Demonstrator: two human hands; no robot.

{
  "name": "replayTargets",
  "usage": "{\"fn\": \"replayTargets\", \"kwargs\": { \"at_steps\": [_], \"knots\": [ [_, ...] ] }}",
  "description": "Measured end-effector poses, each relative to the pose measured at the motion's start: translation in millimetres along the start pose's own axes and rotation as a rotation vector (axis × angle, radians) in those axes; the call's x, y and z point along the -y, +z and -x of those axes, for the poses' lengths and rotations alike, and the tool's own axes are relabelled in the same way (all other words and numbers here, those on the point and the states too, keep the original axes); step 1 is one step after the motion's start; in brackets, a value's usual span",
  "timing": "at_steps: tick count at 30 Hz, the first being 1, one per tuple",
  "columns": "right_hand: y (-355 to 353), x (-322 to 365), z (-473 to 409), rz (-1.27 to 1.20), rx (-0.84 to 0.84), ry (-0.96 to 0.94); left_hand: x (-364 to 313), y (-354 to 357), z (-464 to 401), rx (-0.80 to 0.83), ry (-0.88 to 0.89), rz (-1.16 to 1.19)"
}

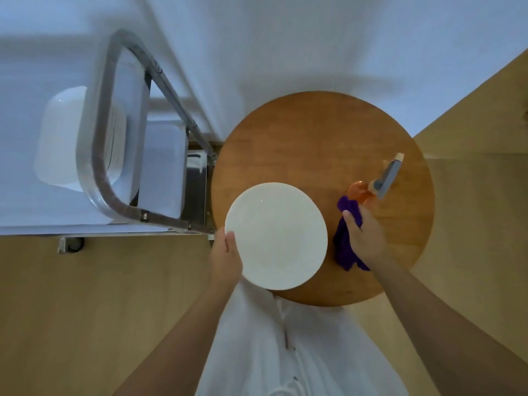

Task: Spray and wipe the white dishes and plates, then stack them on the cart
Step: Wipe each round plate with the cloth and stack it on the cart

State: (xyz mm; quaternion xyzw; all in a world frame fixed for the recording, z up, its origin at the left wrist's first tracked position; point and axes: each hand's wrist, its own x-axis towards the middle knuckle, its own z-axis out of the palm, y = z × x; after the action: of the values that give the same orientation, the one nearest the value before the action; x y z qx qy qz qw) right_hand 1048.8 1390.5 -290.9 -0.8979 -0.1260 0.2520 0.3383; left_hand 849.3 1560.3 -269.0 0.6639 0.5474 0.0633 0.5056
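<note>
Plate held by left hand; right hand grips purple cloth.

You stand on a pale wooden floor before a round brown wooden table, white wall beyond.

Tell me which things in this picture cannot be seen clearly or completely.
- Head view: the underside of the white plate, turned away from the camera.
- The fingers of the left hand under the plate; only the thumb shows.
- Part of the purple cloth, covered by the right hand.
- The body of the spray bottle, seen from above.
- White dishes on the cart: blurred, crossed by its handle; count unclear.
</note>
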Motion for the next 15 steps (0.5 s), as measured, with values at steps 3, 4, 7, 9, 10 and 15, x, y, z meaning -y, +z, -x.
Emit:
{"fn": "replayTargets", "kwargs": {
  "at_steps": [3,4,7,9,10,15],
  "knots": [
    [11.4,-9.4,-11.5,0.024,0.057,0.033,4.6,8.0,-2.9,-0.001,-0.004,0.011],
    [15.0,-11.9,-14.6,0.026,0.078,0.050,6.2,10.2,-3.8,-0.009,-0.005,0.014],
    [22.8,-17.7,-21.6,0.037,0.160,0.170,6.9,14.7,-5.4,-0.031,0.003,-0.013],
    [26.7,-20.8,-26.0,0.085,0.215,0.251,4.6,14.5,-7.1,-0.034,0.014,-0.049],
    [28.1,-21.8,-28.4,0.129,0.224,0.255,2.8,13.8,-7.7,-0.024,0.028,-0.067],
    [36.9,-3.7,-25.0,-0.124,0.261,0.238,-5.2,8.2,-11.7,0.053,0.028,-0.217]
  ]
}}
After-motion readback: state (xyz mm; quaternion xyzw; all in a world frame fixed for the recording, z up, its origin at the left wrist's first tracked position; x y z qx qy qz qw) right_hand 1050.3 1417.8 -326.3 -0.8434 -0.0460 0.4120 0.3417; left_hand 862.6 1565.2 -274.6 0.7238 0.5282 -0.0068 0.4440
